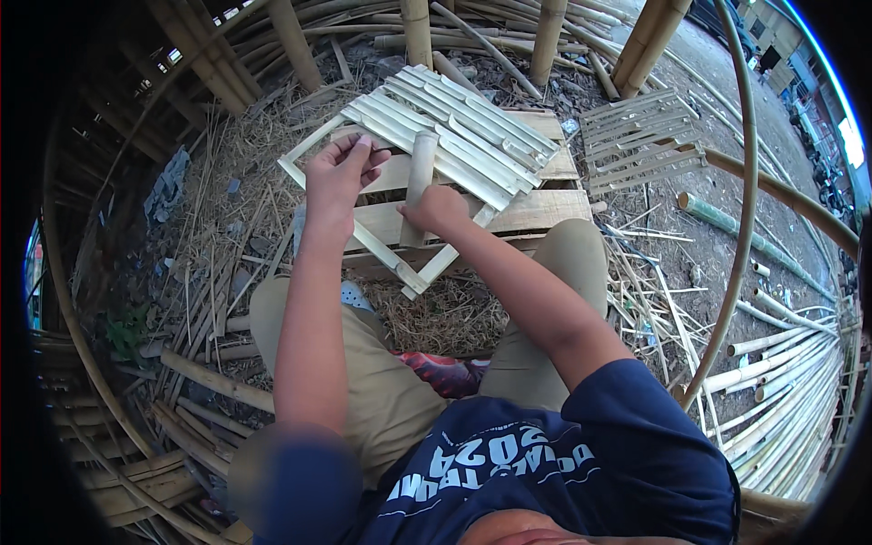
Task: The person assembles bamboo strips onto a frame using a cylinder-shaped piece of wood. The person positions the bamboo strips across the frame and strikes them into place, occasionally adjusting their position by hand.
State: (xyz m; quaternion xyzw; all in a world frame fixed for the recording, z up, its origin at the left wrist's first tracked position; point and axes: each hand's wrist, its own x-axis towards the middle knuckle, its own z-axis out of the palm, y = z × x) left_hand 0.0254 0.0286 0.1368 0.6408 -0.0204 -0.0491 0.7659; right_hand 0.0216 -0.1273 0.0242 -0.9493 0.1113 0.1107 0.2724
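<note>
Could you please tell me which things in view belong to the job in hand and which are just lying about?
In use:
bamboo stick, gripped by the right hand
slatted frame, beneath the left hand
wooden bench, under the frame

Apparently lying about:
smaller slatted panel, to the right
thick green bamboo pole
cut poles, lower right

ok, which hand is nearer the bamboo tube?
Right. The right hand grips the bamboo tube toward its lower end; the left hand is apart from it, off to its left, about level with its upper part in the picture.
</note>
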